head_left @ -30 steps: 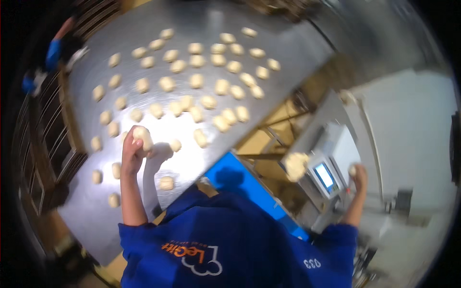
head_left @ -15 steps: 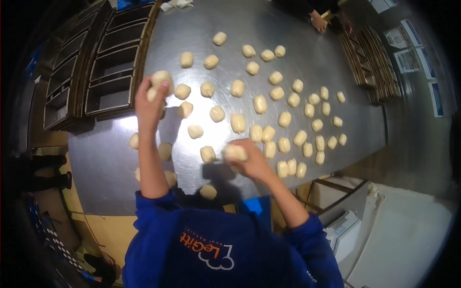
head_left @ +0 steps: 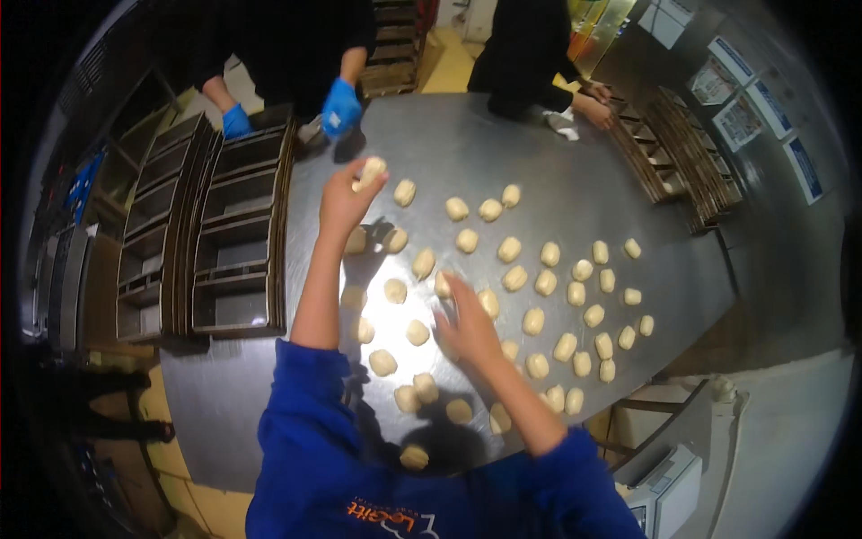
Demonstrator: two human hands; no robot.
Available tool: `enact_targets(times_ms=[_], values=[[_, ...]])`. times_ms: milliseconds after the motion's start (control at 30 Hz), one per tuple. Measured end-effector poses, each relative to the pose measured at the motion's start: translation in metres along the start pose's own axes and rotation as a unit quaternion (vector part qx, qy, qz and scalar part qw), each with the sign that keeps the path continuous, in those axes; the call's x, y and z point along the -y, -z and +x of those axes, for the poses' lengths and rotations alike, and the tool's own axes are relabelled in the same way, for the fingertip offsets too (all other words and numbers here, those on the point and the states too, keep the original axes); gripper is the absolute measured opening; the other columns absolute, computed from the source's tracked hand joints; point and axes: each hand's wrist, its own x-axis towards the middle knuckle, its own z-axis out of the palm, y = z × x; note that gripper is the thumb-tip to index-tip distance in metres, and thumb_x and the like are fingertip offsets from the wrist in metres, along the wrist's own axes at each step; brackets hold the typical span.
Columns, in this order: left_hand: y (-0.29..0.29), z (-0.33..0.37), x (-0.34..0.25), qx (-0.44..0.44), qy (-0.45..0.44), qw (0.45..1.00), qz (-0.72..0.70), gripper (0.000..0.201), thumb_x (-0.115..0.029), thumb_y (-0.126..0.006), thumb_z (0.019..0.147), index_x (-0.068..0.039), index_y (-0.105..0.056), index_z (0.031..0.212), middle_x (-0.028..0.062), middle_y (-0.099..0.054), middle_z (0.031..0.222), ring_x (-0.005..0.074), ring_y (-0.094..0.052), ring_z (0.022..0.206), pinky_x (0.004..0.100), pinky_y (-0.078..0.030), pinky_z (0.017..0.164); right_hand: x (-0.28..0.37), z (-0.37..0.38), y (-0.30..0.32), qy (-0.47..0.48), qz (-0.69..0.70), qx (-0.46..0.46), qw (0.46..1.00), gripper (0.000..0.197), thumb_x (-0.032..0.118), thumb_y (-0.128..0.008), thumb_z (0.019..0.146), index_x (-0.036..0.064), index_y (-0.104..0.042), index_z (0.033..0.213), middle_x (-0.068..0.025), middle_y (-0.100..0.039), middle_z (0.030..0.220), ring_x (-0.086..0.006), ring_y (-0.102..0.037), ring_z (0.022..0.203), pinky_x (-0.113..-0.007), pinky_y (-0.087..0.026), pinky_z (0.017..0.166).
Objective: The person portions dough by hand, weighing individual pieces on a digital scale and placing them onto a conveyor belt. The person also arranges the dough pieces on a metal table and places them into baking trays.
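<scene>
Many pale, rounded dough pieces lie spread over a steel table (head_left: 575, 171). My left hand (head_left: 346, 205), stretched toward the far side, pinches a dough piece (head_left: 370, 171) between thumb and fingers. Over the middle of the table, my right hand (head_left: 469, 325) has its fingers extended and thumb apart. Its fingertips reach the edge of another dough piece (head_left: 443, 284); whether they press on it is hard to see. Just right of that hand sits a dough piece (head_left: 488, 304), and a further dough piece (head_left: 417, 332) rests to its left.
Stacked dark baking tins (head_left: 235, 310) stand at the table's left edge. More tins (head_left: 696, 166) are at the far right. Across the table, one person wears blue gloves (head_left: 341, 108); another person's hand (head_left: 593, 110) is near the right tins, beside a pale cloth (head_left: 561, 124).
The view has tilted up, showing two people at the far side. My left hand has reached farther out with dough. My right hand has released its dough piece and moved to another.
</scene>
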Motion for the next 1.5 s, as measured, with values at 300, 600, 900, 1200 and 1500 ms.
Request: enact_targets(times_ms=[300, 600, 900, 1200, 1500], values=[[-0.126, 0.074, 0.022, 0.037, -0.014, 0.999, 0.004, 0.095, -0.057, -0.060, 0.076, 0.002, -0.022, 0.140, 0.0276, -0.038, 0.136, 0.0397, -0.039, 0.125, 0.0410, -0.035, 0.101, -0.021, -0.311, 0.081, -0.349, 0.126, -0.184, 0.910, 0.022, 0.003, -0.054, 0.084, 0.0005, -0.059, 0.105, -0.0094, -0.057, 0.094, -0.0129, -0.058, 0.080, -0.025, -0.048, 0.069], [-0.202, -0.089, -0.157, -0.004, -0.389, 0.914, -0.116, 0.067, -0.026, -0.064, 0.084, -0.001, -0.030, 0.137, 0.0189, -0.033, 0.138, 0.0347, -0.031, 0.129, 0.0433, -0.022, 0.108, 0.023, -0.466, 0.055, -0.469, -0.009, -0.256, 0.845, 0.022, 0.013, -0.061, 0.083, 0.0059, -0.060, 0.104, -0.0131, -0.061, 0.097, -0.0276, -0.061, 0.090, -0.035, -0.048, 0.077], [-0.239, -0.423, -0.170, 0.417, -0.492, 0.743, -0.180, 0.066, -0.011, -0.061, 0.081, 0.001, -0.027, 0.136, 0.0216, -0.031, 0.139, 0.0344, -0.029, 0.131, 0.0437, -0.022, 0.108, 0.027, -0.701, 0.037, -0.629, -0.071, -0.516, 0.577, 0.028, 0.008, -0.058, 0.076, 0.0088, -0.062, 0.104, -0.0132, -0.063, 0.097, -0.0285, -0.061, 0.089, -0.037, -0.048, 0.079], [-0.207, -0.681, -0.240, 0.671, -0.611, 0.410, -0.089, 0.040, -0.007, -0.060, 0.078, -0.003, -0.051, 0.117, 0.0192, -0.055, 0.111, 0.0365, -0.053, 0.105, 0.0412, -0.041, 0.091, 0.021, -0.870, -0.021, -0.561, -0.238, -0.338, 0.717, 0.039, 0.005, -0.061, 0.068, 0.0107, -0.061, 0.107, -0.0090, -0.060, 0.108, -0.0234, -0.057, 0.099, -0.034, -0.047, 0.083], [-0.276, -0.957, -0.204, 0.724, -0.613, 0.315, -0.024, 0.036, -0.014, -0.063, 0.079, -0.005, -0.053, 0.113, 0.0158, -0.055, 0.107, 0.0323, -0.055, 0.102, 0.0421, -0.045, 0.085, 0.095, -0.932, -0.020, -0.247, 0.416, -0.837, 0.255, 0.027, 0.012, -0.047, 0.091, 0.0084, -0.051, 0.117, -0.0105, -0.059, 0.106, -0.0177, -0.059, 0.089, -0.030, -0.050, 0.077]])
